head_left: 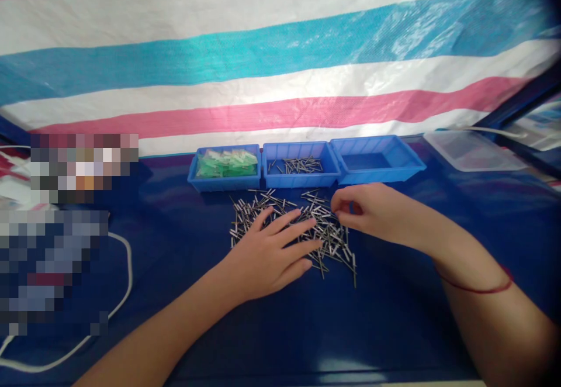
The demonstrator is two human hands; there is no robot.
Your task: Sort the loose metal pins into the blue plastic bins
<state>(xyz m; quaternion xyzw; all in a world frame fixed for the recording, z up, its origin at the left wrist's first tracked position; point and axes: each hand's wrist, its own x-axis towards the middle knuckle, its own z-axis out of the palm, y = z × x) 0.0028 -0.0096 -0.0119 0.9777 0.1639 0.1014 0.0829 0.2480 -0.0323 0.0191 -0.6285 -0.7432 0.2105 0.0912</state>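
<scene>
A loose pile of thin metal pins with brighter, thicker ends, which look like blind rivets, is spread over the dark blue table. My left hand lies palm down across the pile, its fingers spread and touching the pins. At the pile's right edge is my right hand, with thumb and fingers curled together in a pinch. Whatever may be between those fingertips is hidden. Just behind the pile, a blue bin contains more of the same pins.
Left of that bin, another blue bin contains green-and-clear packets. A third blue bin stands on the right, beside a translucent plastic lid. A white cable loops at left. Striped sheeting hangs behind.
</scene>
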